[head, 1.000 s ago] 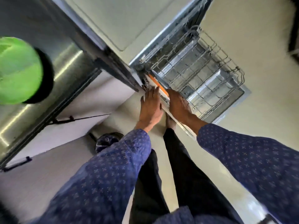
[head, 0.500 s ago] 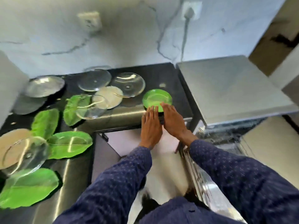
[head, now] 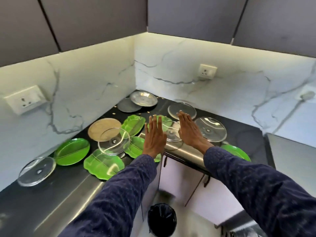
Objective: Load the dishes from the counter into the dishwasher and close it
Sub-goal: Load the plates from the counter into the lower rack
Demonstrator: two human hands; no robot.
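Left hand (head: pixel 154 134) | right hand (head: pixel 189 130) | both held flat, fingers straight, nothing gripped | above a glass lid (head: pixel 171 134) on the counter (head: pixel 248 134)

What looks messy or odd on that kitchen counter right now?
The dishes are scattered rather than stacked. One glass lid lies tilted across a steel plate and green leaf-shaped plates. Small pale specks, perhaps crumbs, dot the black counter near the corner. Nothing looks broken. Both hands, left and right, hover open.
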